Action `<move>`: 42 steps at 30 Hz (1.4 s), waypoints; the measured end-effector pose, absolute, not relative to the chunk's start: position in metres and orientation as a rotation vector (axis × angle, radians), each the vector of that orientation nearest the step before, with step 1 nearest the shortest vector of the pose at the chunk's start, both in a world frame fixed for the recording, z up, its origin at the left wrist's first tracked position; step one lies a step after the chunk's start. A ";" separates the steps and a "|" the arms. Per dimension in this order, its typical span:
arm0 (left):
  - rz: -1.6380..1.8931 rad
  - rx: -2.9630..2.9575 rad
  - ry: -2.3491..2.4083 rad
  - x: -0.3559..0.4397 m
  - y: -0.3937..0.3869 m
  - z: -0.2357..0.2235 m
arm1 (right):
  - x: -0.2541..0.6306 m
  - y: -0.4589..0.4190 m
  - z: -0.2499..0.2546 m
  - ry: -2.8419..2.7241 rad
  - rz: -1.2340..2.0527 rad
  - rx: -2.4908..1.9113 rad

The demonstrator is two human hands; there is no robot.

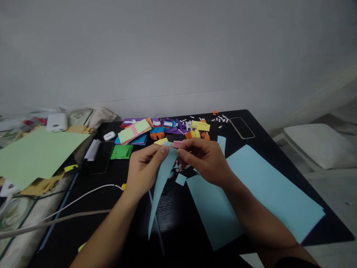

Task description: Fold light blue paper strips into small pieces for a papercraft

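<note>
Between my two hands hangs a light blue paper piece (161, 182), seen nearly edge-on, its lower end tapering to a point above the table. My left hand (146, 162) pinches its upper edge, thumb on the near face. The fingers of my right hand (202, 158) are closed at the upper right corner of the same paper; the exact fingertip contact is partly hidden. Just behind the fingertips shows a pink paper piece (177, 144). A small light blue square (181, 179) lies below my right hand. Under my right forearm rests a light blue sheet (214, 212).
Larger light blue sheets (267, 182) lie on the black table (173, 227) at right. Coloured paper bundles (135, 131), purple scraps (178, 128) and a phone (242, 128) are along the back. At left are a dark phone (102, 158), a white cable (83, 194) and green paper (41, 149).
</note>
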State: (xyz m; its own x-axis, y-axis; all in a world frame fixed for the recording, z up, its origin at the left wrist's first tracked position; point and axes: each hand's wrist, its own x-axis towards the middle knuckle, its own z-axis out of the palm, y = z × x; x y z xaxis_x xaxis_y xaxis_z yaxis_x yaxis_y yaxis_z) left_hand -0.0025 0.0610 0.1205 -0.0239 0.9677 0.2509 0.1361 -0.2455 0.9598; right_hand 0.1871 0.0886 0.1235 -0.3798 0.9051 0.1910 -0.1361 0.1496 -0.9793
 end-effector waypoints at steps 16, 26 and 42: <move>1.239 1.571 1.253 0.004 0.057 0.119 | 0.186 0.091 0.124 -1.523 1.300 -0.833; 0.979 1.521 1.247 -0.024 0.066 0.138 | 0.220 0.119 0.127 -1.211 0.971 -0.945; 1.364 1.345 1.320 -0.022 0.069 0.130 | 0.217 0.109 0.132 -1.801 1.348 -0.959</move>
